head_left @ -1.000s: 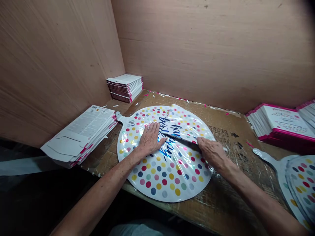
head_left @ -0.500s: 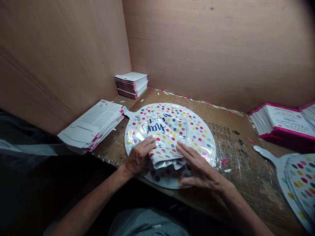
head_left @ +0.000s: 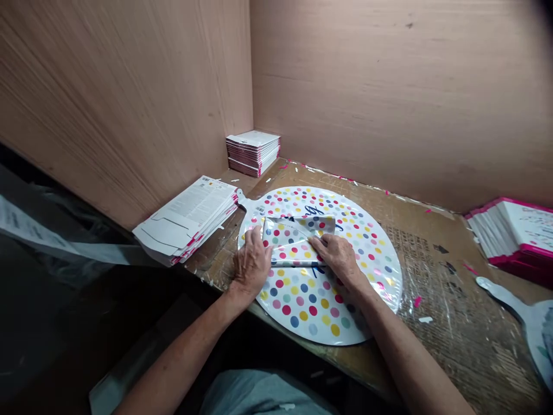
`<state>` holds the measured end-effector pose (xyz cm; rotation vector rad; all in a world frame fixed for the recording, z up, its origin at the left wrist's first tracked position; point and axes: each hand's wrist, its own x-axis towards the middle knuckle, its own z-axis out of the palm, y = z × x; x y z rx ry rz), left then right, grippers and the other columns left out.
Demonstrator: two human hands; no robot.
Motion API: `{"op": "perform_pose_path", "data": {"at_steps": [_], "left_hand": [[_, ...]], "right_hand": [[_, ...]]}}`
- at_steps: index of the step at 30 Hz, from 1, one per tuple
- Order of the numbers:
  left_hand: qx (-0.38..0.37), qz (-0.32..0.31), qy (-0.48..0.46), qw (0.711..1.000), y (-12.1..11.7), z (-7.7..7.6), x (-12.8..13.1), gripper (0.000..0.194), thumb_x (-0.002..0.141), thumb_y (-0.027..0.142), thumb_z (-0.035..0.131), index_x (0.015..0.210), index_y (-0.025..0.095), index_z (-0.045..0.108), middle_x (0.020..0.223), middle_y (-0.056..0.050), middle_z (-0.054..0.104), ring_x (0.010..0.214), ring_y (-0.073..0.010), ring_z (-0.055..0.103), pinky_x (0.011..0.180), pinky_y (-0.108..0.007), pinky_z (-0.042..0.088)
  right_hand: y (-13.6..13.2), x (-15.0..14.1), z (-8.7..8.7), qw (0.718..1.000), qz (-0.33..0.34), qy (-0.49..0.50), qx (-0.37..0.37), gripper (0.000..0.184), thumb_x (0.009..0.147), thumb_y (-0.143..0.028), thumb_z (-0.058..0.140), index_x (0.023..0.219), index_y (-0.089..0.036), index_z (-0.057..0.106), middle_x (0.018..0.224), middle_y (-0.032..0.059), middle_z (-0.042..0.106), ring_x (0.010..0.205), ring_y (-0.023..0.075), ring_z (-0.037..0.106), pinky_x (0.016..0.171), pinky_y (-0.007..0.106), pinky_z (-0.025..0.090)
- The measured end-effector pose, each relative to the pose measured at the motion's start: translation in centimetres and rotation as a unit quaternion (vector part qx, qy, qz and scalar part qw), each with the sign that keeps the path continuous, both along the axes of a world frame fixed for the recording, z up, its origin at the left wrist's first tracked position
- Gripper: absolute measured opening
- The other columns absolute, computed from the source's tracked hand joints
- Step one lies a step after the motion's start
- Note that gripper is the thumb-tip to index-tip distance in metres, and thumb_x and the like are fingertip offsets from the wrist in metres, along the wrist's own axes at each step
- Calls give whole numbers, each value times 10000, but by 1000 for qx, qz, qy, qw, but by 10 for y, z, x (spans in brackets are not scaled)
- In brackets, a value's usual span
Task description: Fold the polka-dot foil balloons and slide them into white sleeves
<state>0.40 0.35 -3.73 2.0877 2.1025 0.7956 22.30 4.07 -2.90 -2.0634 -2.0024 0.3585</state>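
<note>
A polka-dot foil balloon [head_left: 298,234], folded into a flat rectangular packet, lies in front of me. Under it is a flat round foil balloon [head_left: 311,302] with coloured dots and dark blue lettering, its tail pointing to the upper left; whether several are stacked there I cannot tell. My left hand [head_left: 253,259] grips the packet's left edge, thumb on top of the foil. On the right side, my right hand [head_left: 339,259] pinches the packet, fingertips pressed to its upper face. The packet covers part of the lettering.
Left of the balloons lies a fanned stack of printed card sleeves [head_left: 190,216]. Another neat stack of cards [head_left: 254,151] stands in the back corner. At right are pink-edged packs [head_left: 522,233] and more round balloons [head_left: 533,328]. Wooden panels [head_left: 389,86] wall the cardboard-covered bench [head_left: 449,323].
The upper balloon has been folded over into a smaller, flatter packet. Both hands have moved up with its edges. The camera view has shifted left.
</note>
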Motion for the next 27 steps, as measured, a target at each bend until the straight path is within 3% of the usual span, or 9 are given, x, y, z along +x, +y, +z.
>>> {"op": "perform_pose_path", "data": {"at_steps": [5,8,10,13,15,20,22,24,27], "left_hand": [[-14,-140,147,979,5,-17,-6,476,981,314,402,1432,172,460,1555,-118,386,1471,-355,252,1167,-560,268],[-53,-123,173,976,8,-21,-8,516,995,345,353,1465,146,429,1566,-113,366,1467,-379,244,1167,-581,256],[-50,-119,180,975,9,-17,-9,516,995,345,353,1459,137,441,1551,-122,392,1453,-390,272,1152,-579,285],[-24,-128,189,973,14,1,-13,453,981,331,393,1348,131,570,1450,-160,515,1437,-413,292,1102,-595,345],[9,-204,198,959,22,14,-18,404,952,235,438,1315,153,598,1458,-149,509,1462,-393,246,1109,-571,345],[-22,-474,214,854,51,27,-36,613,822,-9,475,1362,273,539,1479,-19,507,1488,-284,232,1167,-484,283],[-77,-489,186,849,60,25,-43,570,801,30,540,1317,269,576,1410,-18,575,1468,-296,278,1151,-457,312],[-121,-471,130,864,65,22,-45,457,786,103,604,1220,242,637,1352,-39,612,1401,-299,397,1102,-399,376],[-142,-347,32,927,65,19,-33,246,872,246,570,1096,197,660,1180,-72,682,1142,-241,620,943,-319,482]], "right_hand": [[-11,-7,10,996,19,-77,34,404,943,-490,458,898,-163,691,879,124,698,810,238,621,657,309,414],[-28,-35,15,961,162,-139,175,368,932,-342,515,1206,-120,618,1187,183,636,1050,294,579,862,411,449],[-34,-59,12,927,282,-169,179,293,920,-205,499,1163,-125,640,1148,168,646,1011,280,585,886,420,453],[-34,-79,4,908,346,-187,141,268,911,-89,439,1040,-115,673,952,148,667,856,269,603,792,408,486],[-34,-70,1,900,370,-187,138,300,923,-78,414,1097,-114,656,996,150,666,886,272,603,801,412,496],[-48,0,0,861,495,-61,97,393,963,-178,432,1342,-182,534,1392,107,559,1241,246,514,1043,419,428],[-49,21,-1,889,447,74,70,383,985,-211,390,1336,-202,542,1366,84,590,1243,222,534,1035,381,439],[-43,26,-2,932,302,189,59,340,1007,-270,350,1212,-205,613,1171,65,691,1060,194,636,895,316,502],[-20,10,-2,974,67,208,64,315,999,-355,385,976,-186,649,878,47,707,784,181,646,679,272,481]]}}
